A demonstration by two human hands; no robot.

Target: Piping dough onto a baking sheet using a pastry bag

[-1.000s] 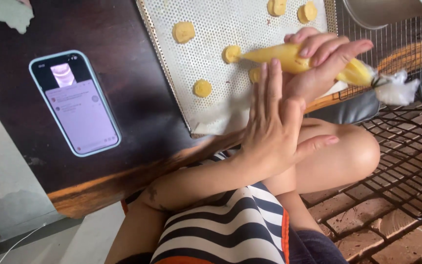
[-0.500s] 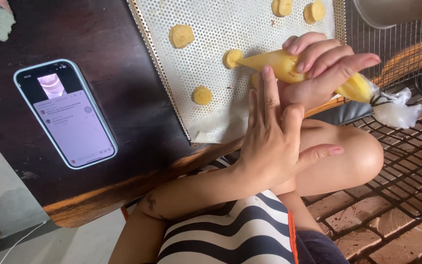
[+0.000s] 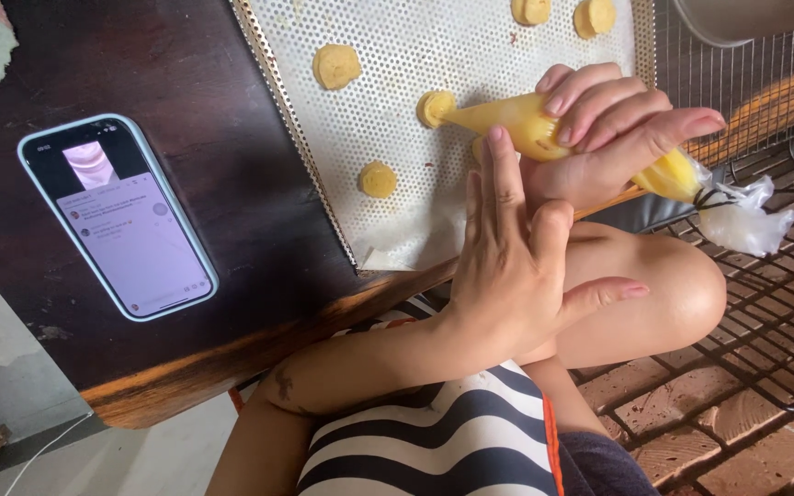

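Your right hand is grasping the yellow piping bag, its tip touching a fresh dough round on the perforated tray. Your left hand, fingers spread, is steadying it. Five rounds are showing piped; much of the tray is sitting bare.

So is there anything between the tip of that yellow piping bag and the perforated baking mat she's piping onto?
Nothing visible. The piping bag, squeezed in the right hand and steadied by the left hand, has its tip right at a fresh dough round on the baking mat. The other rounds lie apart from it.
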